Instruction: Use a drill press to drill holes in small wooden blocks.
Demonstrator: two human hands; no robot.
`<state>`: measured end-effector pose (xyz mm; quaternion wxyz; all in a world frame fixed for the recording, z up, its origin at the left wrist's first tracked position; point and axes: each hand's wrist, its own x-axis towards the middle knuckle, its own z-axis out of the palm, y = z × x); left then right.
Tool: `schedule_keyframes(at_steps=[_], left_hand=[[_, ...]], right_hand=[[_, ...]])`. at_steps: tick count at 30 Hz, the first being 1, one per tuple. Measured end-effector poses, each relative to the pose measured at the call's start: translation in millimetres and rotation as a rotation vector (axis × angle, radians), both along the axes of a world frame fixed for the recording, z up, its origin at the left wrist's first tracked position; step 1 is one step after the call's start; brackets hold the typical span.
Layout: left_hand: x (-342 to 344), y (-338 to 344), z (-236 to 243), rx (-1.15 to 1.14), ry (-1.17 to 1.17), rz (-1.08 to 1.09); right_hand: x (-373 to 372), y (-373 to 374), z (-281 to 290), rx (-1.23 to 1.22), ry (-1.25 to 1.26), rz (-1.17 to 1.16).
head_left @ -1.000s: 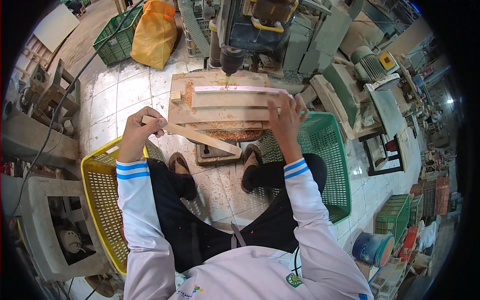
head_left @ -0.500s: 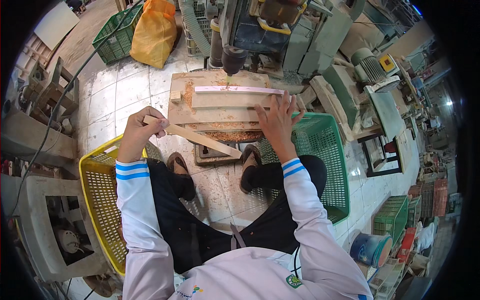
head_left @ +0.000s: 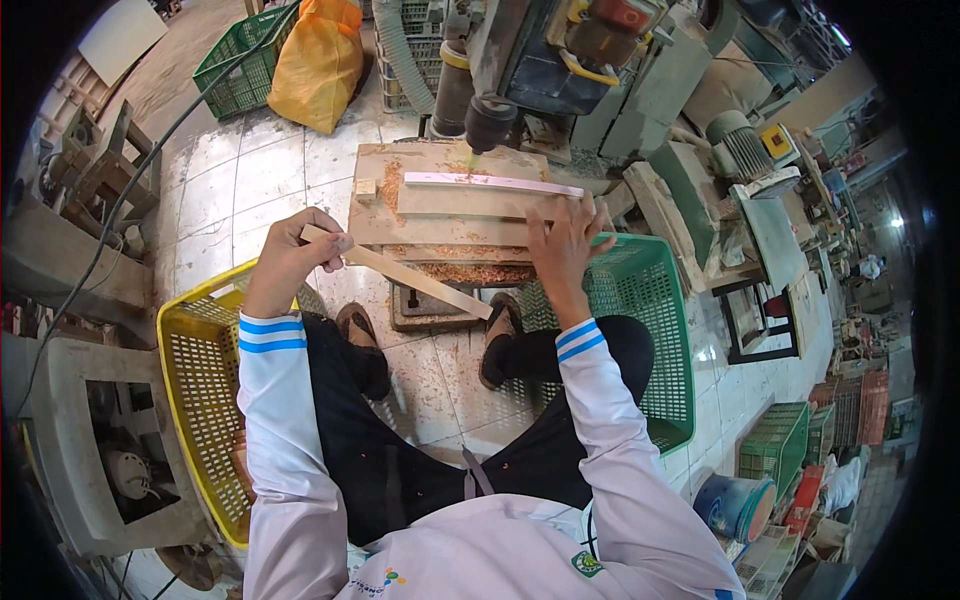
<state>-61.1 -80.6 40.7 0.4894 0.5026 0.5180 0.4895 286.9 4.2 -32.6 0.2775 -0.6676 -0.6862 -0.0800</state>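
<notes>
The left hand [head_left: 290, 255] is clenched round one end of a thin wooden slat [head_left: 400, 272], which slants from that hand down toward the person's right foot, hanging in the air below the front edge of the wooden surface [head_left: 440, 215] under the drill head [head_left: 490, 120]. The right hand [head_left: 565, 245] rests flat with fingers spread on that surface, grasping nothing, just beside a second pale slat [head_left: 495, 183] lying across it beneath the drill. The held slat looks light, stiff and dry, likely easy to snap if bent across its thin face, so a hold near the end with thumb on top suits it. A yellow basket [head_left: 200, 380] stands at the person's left, a green basket [head_left: 650, 330] at the right.
</notes>
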Motion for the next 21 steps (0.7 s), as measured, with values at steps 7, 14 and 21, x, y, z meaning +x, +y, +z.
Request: schedule_keyframes(at_steps=[7, 14, 21], left_hand=[[1.7, 0.6, -4.9, -0.011, 0.024, -0.021], [-0.8, -3.2, -8.4, -0.083, 0.035, -0.095], [9.2, 0.5, -18.4, -0.036, 0.037, -0.283]], right_hand=[[-25.6, -0.2, 7.0, -0.024, 0.058, 0.261], [71.8, -16.6, 82.3, 0.013, 1.140, 0.400], [109.3, -59.6, 56.8, -0.101, 1.655, 0.243]])
